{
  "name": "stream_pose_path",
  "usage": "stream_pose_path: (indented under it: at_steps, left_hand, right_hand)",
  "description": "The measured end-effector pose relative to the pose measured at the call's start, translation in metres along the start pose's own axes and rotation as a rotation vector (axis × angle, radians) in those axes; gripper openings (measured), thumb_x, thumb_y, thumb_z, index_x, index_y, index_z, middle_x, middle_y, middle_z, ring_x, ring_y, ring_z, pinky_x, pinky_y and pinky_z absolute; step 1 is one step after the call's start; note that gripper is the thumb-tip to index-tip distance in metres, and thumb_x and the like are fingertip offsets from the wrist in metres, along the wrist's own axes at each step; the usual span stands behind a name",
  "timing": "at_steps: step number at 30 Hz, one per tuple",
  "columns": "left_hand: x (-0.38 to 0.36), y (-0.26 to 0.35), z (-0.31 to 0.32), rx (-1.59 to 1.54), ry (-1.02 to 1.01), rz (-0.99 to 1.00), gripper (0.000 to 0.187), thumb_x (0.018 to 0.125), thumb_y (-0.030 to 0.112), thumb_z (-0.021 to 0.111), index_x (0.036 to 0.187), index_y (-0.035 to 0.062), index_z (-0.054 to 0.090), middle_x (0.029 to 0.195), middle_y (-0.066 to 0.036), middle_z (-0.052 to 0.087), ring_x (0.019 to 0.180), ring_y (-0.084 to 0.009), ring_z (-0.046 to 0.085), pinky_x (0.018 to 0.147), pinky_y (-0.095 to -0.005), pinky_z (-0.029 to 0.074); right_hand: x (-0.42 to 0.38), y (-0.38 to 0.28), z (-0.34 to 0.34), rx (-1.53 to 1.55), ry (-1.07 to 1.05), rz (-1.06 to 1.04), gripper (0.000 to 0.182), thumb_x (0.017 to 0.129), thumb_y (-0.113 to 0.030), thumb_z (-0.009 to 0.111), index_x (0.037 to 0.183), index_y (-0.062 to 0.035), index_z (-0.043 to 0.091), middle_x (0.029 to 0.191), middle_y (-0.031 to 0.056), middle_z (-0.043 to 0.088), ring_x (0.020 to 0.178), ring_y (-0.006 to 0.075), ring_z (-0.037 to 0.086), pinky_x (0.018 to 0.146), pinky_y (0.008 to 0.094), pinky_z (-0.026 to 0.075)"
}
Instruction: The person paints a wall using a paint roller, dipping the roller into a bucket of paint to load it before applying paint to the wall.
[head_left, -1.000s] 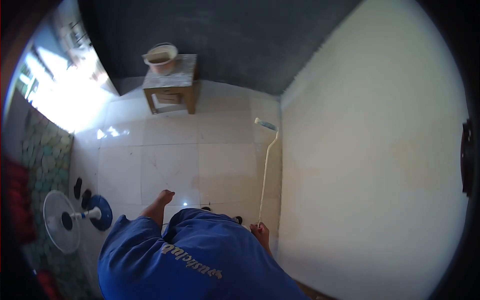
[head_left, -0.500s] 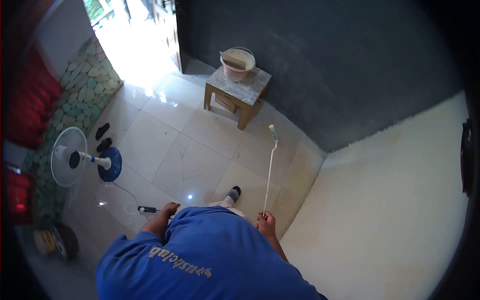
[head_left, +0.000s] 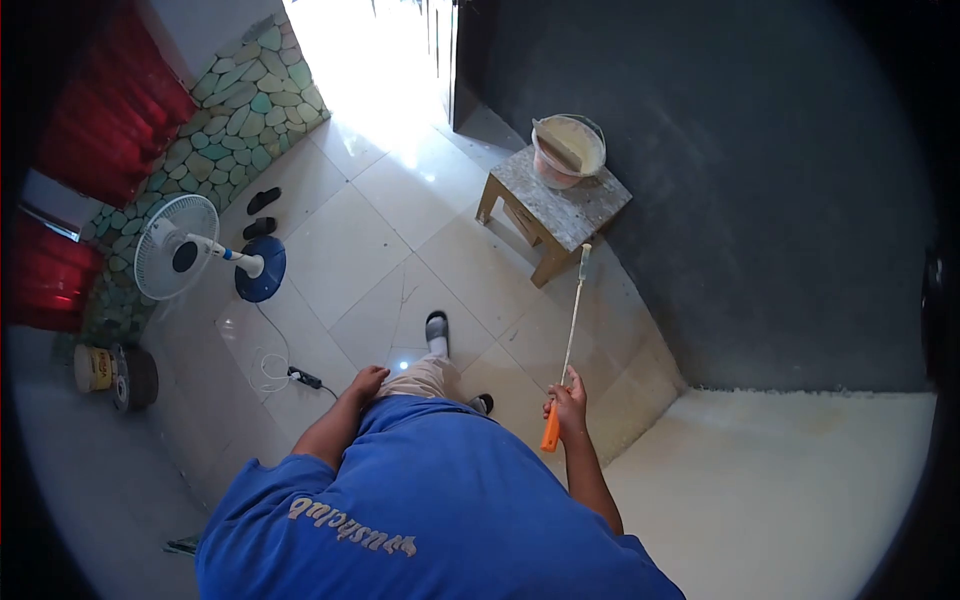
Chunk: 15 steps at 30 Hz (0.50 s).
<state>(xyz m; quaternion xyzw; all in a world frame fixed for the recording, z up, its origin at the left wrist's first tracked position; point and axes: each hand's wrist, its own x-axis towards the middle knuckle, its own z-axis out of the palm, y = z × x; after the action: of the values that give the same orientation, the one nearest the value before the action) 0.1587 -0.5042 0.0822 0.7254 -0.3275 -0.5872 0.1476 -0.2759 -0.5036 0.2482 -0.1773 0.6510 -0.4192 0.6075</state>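
Observation:
My right hand (head_left: 568, 408) is wrapped round the orange handle of a small paint roller (head_left: 573, 325). Its long, thin rod points forward, away from my body. From this view the small roller head overlaps the near corner of a low wooden table (head_left: 600, 215). On that table stands a paint bucket (head_left: 545, 170) with a wire handle and a flat board across its mouth. Beside my thigh hangs my left hand (head_left: 370, 380), its fingers curled with nothing visible in them.
A standing fan (head_left: 262, 268) with a blue base is at the left, black slippers (head_left: 262, 200) behind it. A power strip (head_left: 304, 377) and its cord lie on the tiled floor (head_left: 360, 230). Dark grey (head_left: 720, 200) and cream (head_left: 760, 470) walls rise at the right. A bright doorway is ahead.
My view has shifted, and the table and bucket look nearer. One foot has stepped forward. My right hand has come further into view, showing the roller's orange handle.

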Motion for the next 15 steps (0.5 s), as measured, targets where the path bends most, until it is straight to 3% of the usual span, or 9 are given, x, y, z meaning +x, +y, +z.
stream_pose_path:
  at_steps: [3, 5, 8, 9, 10, 12, 15]
  left_hand:
    - [0.031, -0.014, -0.018, 0.097, -0.034, -0.066, 0.043, 0.086, 0.036, 0.059, 0.111, 0.0010, 0.061, 0.105, -0.012, 0.064, 0.098, -0.0263, 0.059, 0.082, -0.0403, 0.047]
    - [0.034, 0.004, -0.032, 0.044, 0.103, -0.356, 0.043, 0.085, 0.039, 0.061, 0.110, 0.0047, 0.061, 0.101, -0.010, 0.064, 0.088, -0.0278, 0.060, 0.077, -0.0462, 0.047]
    - [0.062, 0.032, -0.048, -0.055, 0.145, -0.454, 0.040, 0.083, 0.039, 0.063, 0.108, 0.0082, 0.062, 0.097, -0.009, 0.063, 0.078, -0.0275, 0.060, 0.070, -0.0498, 0.047]
    - [0.076, 0.040, -0.051, -0.092, 0.155, -0.426, 0.039, 0.083, 0.037, 0.063, 0.106, 0.0054, 0.062, 0.091, -0.009, 0.062, 0.071, -0.0243, 0.058, 0.066, -0.0450, 0.047]
    - [0.091, 0.048, -0.054, -0.089, 0.154, -0.431, 0.039, 0.083, 0.037, 0.063, 0.106, 0.0054, 0.062, 0.091, -0.009, 0.062, 0.071, -0.0243, 0.058, 0.066, -0.0450, 0.047]
    - [0.117, 0.079, -0.062, -0.051, 0.101, -0.179, 0.039, 0.083, 0.036, 0.063, 0.104, 0.0023, 0.062, 0.087, -0.011, 0.063, 0.072, -0.0225, 0.058, 0.064, -0.0401, 0.047]
    - [0.169, 0.119, -0.070, -0.083, 0.053, -0.105, 0.040, 0.084, 0.035, 0.061, 0.104, 0.0004, 0.063, 0.085, -0.011, 0.063, 0.072, -0.0211, 0.058, 0.062, -0.0367, 0.048]
  right_hand:
    - [0.035, -0.019, 0.020, 0.093, -0.005, 0.017, 0.065, 0.084, -0.006, 0.051, 0.142, -0.0124, 0.023, 0.079, 0.0073, 0.052, 0.045, 0.0135, 0.050, 0.038, 0.0269, 0.043]
    - [0.052, -0.036, 0.039, 0.120, 0.033, 0.023, 0.065, 0.083, -0.005, 0.051, 0.142, -0.0109, 0.024, 0.078, 0.0074, 0.052, 0.045, 0.0135, 0.051, 0.038, 0.0269, 0.044]
    - [0.084, -0.064, 0.059, 0.153, 0.082, 0.037, 0.066, 0.082, -0.005, 0.050, 0.142, -0.0106, 0.024, 0.078, 0.0075, 0.052, 0.046, 0.0141, 0.050, 0.038, 0.0273, 0.043]
    - [0.094, -0.072, 0.065, 0.160, 0.096, 0.056, 0.067, 0.082, -0.006, 0.050, 0.142, -0.0118, 0.023, 0.079, 0.0075, 0.052, 0.047, 0.0147, 0.050, 0.039, 0.0278, 0.043]
    - [0.106, -0.080, 0.070, 0.160, 0.098, 0.061, 0.067, 0.082, -0.006, 0.050, 0.142, -0.0118, 0.023, 0.079, 0.0075, 0.052, 0.047, 0.0147, 0.050, 0.039, 0.0278, 0.043]
    - [0.128, -0.106, 0.082, 0.218, 0.142, 0.032, 0.069, 0.079, -0.006, 0.053, 0.142, -0.0097, 0.023, 0.078, 0.0077, 0.052, 0.047, 0.0145, 0.050, 0.039, 0.0275, 0.043]
    - [0.160, -0.142, 0.091, 0.251, 0.133, -0.033, 0.071, 0.079, -0.006, 0.053, 0.142, -0.0104, 0.022, 0.080, 0.0077, 0.052, 0.048, 0.0140, 0.050, 0.040, 0.0267, 0.044]
